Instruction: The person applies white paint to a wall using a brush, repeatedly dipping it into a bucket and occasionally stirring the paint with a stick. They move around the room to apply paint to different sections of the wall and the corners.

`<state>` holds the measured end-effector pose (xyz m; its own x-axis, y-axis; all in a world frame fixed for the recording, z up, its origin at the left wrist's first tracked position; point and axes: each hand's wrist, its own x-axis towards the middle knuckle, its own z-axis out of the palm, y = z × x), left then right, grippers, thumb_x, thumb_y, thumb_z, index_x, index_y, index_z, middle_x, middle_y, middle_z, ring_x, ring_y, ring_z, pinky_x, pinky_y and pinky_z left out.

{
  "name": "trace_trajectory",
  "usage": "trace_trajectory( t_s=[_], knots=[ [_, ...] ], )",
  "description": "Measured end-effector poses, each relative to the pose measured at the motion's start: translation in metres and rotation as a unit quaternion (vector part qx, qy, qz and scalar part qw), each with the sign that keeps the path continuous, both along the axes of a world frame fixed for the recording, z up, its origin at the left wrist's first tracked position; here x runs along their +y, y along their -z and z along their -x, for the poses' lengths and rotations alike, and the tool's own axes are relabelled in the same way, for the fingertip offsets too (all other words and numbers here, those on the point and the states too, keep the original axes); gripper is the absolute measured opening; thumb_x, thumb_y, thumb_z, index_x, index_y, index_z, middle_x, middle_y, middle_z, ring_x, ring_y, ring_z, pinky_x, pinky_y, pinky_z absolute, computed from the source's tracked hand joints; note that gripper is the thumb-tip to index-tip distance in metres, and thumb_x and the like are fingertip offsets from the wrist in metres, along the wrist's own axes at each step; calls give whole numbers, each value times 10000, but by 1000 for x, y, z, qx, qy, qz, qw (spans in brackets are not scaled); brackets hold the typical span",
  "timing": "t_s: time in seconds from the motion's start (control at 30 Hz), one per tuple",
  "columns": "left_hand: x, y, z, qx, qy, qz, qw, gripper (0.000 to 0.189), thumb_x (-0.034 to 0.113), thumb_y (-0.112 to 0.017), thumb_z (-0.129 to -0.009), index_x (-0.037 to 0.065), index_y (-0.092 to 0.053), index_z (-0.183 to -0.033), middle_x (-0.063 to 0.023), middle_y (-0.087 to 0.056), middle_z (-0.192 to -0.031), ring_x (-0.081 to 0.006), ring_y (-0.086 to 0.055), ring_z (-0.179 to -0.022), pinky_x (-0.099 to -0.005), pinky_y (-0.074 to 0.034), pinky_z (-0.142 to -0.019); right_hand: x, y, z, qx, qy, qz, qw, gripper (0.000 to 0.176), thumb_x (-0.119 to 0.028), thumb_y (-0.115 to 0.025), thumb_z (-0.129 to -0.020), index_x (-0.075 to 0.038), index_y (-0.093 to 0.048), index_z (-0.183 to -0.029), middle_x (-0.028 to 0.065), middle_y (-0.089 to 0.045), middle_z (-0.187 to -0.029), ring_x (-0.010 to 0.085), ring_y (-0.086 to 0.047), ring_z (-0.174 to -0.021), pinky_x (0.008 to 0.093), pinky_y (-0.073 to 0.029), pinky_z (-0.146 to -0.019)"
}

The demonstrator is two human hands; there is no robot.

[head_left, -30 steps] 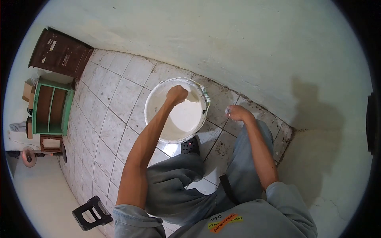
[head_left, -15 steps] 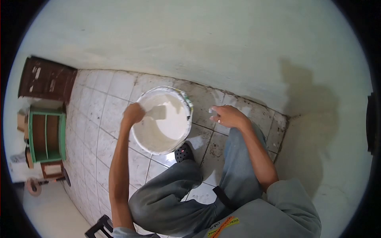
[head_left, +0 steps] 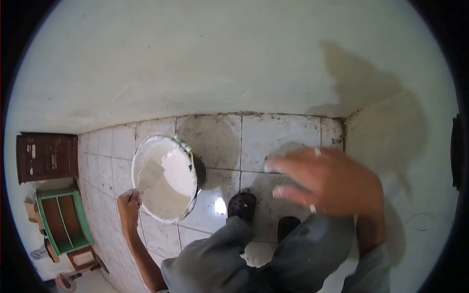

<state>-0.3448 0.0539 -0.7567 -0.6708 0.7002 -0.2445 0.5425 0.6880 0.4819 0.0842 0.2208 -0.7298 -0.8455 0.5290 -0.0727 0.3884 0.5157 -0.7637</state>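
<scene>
The left hand (head_left: 128, 204) is closed in a fist around the handle of a scraper (head_left: 149, 177), whose broad blade, coated white, slants up over the near-left rim into the bucket (head_left: 198, 171). The bucket stands on the tiled floor (head_left: 222, 141) left of centre, near the pale wall (head_left: 210, 63), and holds white paint. The right hand (head_left: 328, 183) is blurred and hangs over the floor at the right with its fingers spread wide, holding nothing. A black shoe (head_left: 243, 205) rests on the tiles just right of the bucket. At the far left stand a green shelf (head_left: 61, 222) and a brown cabinet (head_left: 46, 157).
</scene>
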Motion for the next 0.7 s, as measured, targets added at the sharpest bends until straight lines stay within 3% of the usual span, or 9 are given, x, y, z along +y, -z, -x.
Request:
trace_trajectory(
  t_s=[0.03,0.1,0.2,0.27,0.33,0.4,0.5,0.57,0.7],
  knots=[
    [4,-5,-23,0,-24,-56,998,221,84,-482,-864,-23,-555,-684,42,-422,-559,-49,-354,-471,-228,-262,-431,16,-1,1,-76,-14,-21,997,322,-242,-534,-838,2,-554,-1047,185,-604,-835,358,-580,-787,426,-459,-708],
    [2,-3,-41,-65,-50,-140,987,214,117,-499,-872,4,-562,-701,36,-439,-559,-45,-361,-465,-225,-266,-417,41,7,9,-202,-41,-28,978,319,-277,-526,-839,-10,-589,-1002,198,-613,-830,352,-588,-823,430,-453,-725],
    [-5,18,-45,-136,-79,-222,962,189,179,-531,-880,53,-572,-745,26,-482,-572,-40,-387,-455,-215,-281,-395,36,73,29,-305,-20,17,952,281,-276,-543,-815,-28,-646,-899,184,-633,-866,339,-605,-846,435,-465,-720],
    [14,27,-78,-252,-53,-254,932,191,201,-538,-877,23,-602,-898,4,-551,-664,-56,-450,-501,-207,-332,-431,4,129,27,-369,16,-46,928,268,-245,-576,-773,-35,-656,-918,150,-644,-939,311,-616,-865,426,-486,-715],
    [35,36,-115,-377,-2,-236,896,208,171,-501,-878,2,-580,-969,-11,-569,-757,-80,-487,-583,-217,-380,-516,-18,146,21,-534,-71,-16,843,283,-208,-579,-746,-46,-655,-965,119,-638,-1016,276,-621,-891,404,-499,-723],
    [60,54,-151,-488,57,-201,847,191,74,-457,-855,-6,-533,-1011,-27,-561,-762,-101,-519,-620,-236,-408,-521,-33,163,6,-503,-25,84,860,286,-196,-599,-742,-90,-648,-1004,106,-629,-1018,244,-631,-841,432,-503,-670],
    [96,108,-196,-573,97,-147,801,218,51,-462,-868,-16,-490,-1073,-60,-570,-814,-142,-546,-701,-267,-445,-596,-41,212,-7,-498,-76,112,857,283,-186,-573,-760,-95,-643,-1019,99,-626,-1026,249,-630,-847,425,-507,-661],
    [116,172,-213,-582,107,-150,792,182,57,-483,-873,-13,-490,-1040,-62,-559,-788,-151,-545,-669,-278,-443,-572,-44,214,-12,-512,-59,90,852,287,-169,-557,-762,-88,-642,-1024,103,-623,-1039,259,-627,-871,421,-508,-678],
    [145,229,-248,-604,52,-125,785,94,62,-503,-869,9,-461,-934,-55,-524,-728,-157,-506,-569,-290,-412,-465,-47,213,-20,-511,-33,35,858,303,-155,-544,-764,-77,-634,-1042,100,-611,-1080,266,-617,-925,405,-510,-714]
  ],
)
